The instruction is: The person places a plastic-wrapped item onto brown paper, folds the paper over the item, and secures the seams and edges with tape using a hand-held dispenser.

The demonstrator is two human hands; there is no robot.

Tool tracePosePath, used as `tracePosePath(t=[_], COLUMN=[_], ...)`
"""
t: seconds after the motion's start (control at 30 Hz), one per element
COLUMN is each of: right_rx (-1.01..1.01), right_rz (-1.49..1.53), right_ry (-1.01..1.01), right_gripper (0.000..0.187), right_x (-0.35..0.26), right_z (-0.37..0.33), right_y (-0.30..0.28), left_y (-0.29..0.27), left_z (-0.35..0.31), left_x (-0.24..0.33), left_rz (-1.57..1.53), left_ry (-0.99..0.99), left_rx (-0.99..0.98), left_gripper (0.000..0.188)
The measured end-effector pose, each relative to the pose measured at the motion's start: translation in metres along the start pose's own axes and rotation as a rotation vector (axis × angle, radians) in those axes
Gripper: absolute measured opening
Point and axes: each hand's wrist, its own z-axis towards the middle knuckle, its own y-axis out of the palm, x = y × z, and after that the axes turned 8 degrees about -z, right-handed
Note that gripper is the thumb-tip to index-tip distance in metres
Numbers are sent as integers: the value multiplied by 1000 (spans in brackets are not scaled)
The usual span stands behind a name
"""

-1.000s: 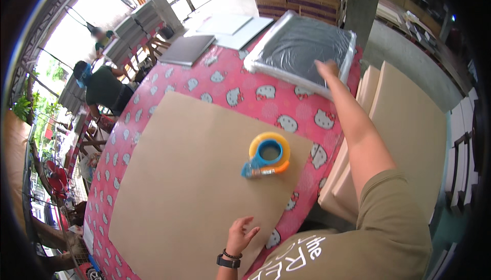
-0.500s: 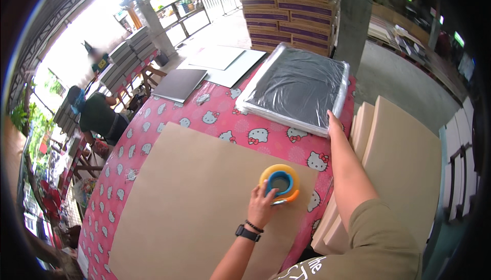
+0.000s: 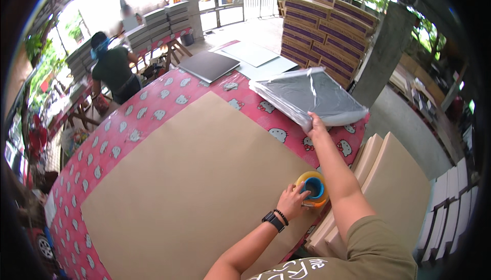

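A large sheet of brown paper [image 3: 189,172] lies flat on the pink patterned table cover [image 3: 115,131]. Over its right edge, my left hand [image 3: 292,202] has its fingers curled on a tape dispenser [image 3: 316,182] with a yellow roll and blue core. My right arm reaches farther out. At its end, my right hand [image 3: 316,125] grips the near edge of a dark flat panel wrapped in clear plastic [image 3: 312,95]. That panel sits tilted, partly over the table's far right, and its underside is hidden.
A dark grey board [image 3: 209,65] and pale boards [image 3: 253,53] lie at the table's far side. Brown-wrapped packages [image 3: 396,177] lean along the right edge. Stacked cartons [image 3: 322,37] stand beyond, near a concrete pillar [image 3: 386,50]. A co-worker [image 3: 115,70] stands at the left.
The wrapped panel has turned and tilted, its near edge gripped by my right hand, which has shifted along it. My left hand and the tape dispenser stay at the paper's right side. The view has swung left.
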Motion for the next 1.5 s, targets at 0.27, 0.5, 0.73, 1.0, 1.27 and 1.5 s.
tracePosePath(t=[0.27, 0.5, 0.73, 1.0, 1.27, 1.5], right_rx=[-115, -157, -584, -164, -187, -353], right_rz=[-60, -198, -211, -234, -661, -691], right_ry=[265, 333, 573, 352, 323, 293], right_gripper=[30, 29, 46, 65, 49, 44], right_x=[117, 285, 299, 243, 251, 243], right_z=[-207, -309, -454, -428, -392, -327], right_y=[127, 112, 84, -9, 2, -10], left_y=[-47, -159, -178, -84, -104, -222], left_z=[-65, -143, -286, -465, -502, -459], left_x=[-125, -148, -152, -16, 93, 9], left_rz=[-994, -1701, -1491, -1527, -1714, -562], left_ry=[-212, -421, -572, -787, -905, -773], left_rx=[678, 855, 997, 1254, 309, 103], left_gripper=[59, 68, 18, 38, 34, 30])
